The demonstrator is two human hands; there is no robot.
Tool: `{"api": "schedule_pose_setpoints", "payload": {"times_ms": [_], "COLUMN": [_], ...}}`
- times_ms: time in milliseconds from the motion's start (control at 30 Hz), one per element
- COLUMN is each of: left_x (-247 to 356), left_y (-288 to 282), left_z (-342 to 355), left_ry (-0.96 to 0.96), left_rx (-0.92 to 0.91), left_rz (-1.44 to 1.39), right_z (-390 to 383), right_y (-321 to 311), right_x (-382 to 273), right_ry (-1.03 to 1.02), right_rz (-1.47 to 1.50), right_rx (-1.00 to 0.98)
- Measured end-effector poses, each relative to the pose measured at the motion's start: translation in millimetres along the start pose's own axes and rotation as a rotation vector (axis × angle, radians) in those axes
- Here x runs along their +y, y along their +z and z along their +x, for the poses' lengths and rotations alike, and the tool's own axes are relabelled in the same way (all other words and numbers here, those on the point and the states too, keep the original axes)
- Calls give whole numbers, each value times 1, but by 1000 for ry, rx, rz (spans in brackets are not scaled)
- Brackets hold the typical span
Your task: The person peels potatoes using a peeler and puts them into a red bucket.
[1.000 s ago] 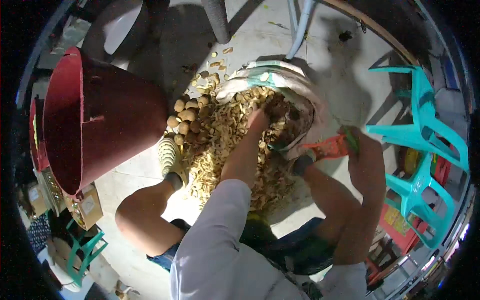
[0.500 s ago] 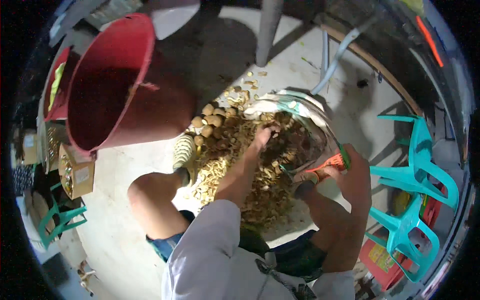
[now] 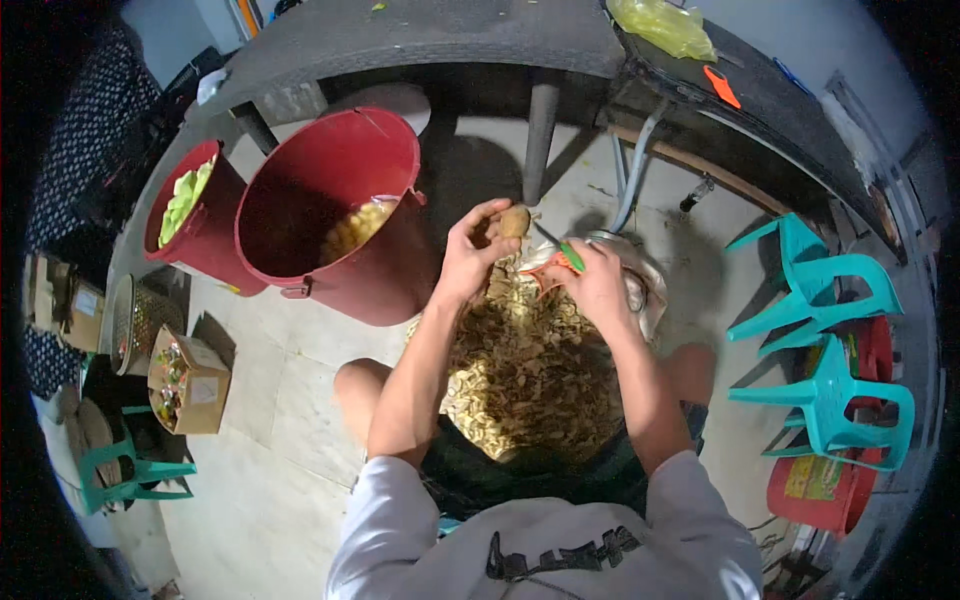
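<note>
My left hand [image 3: 474, 245] is raised over the peelings, its fingers closed round a brown, unpeeled potato [image 3: 514, 222]. Just to the right, my right hand [image 3: 597, 280] grips a knife [image 3: 571, 256] with a green handle; its thin dark blade points toward the potato. An orange-red piece [image 3: 541, 272] sits beside that hand, and I cannot make out what it is. Below both hands a heap of brown and pale yellow peelings [image 3: 530, 370] spreads between my legs. A whitish sack [image 3: 645, 285] lies past my right hand, its opening partly hidden.
A large red bucket [image 3: 330, 215] holding peeled yellow potatoes [image 3: 358, 228] stands left, beside a smaller red bucket [image 3: 205, 215]. A cardboard box [image 3: 190, 385] is nearer. Teal plastic stools [image 3: 830, 290] stand right. A dark table [image 3: 430, 40] spans the far side.
My left hand has come up from the peelings and sack with a potato in it. My right hand has moved in beside it with the knife. The view has tilted up.
</note>
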State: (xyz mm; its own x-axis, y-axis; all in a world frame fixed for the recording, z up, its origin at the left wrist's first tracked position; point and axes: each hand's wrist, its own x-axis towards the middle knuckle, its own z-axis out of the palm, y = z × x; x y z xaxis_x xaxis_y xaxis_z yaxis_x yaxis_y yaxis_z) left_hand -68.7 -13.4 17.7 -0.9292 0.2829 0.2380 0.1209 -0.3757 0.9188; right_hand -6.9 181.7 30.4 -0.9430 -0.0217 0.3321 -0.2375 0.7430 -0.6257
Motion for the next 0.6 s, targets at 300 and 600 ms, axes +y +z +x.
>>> {"api": "schedule_pose_setpoints", "payload": {"times_ms": [300,600], "left_x": [12,14], "left_y": [-16,-14], "left_z": [-60,-62], "left_ry": [68,46], "left_rx": [18,-61], "left_rz": [-147,-411], "right_z": [-18,-15], "right_y": [25,33], "right_x": [-46,8], "right_ry": [-49,-8], "right_rz": [-79,-86], "right_rx": [-50,-14]}}
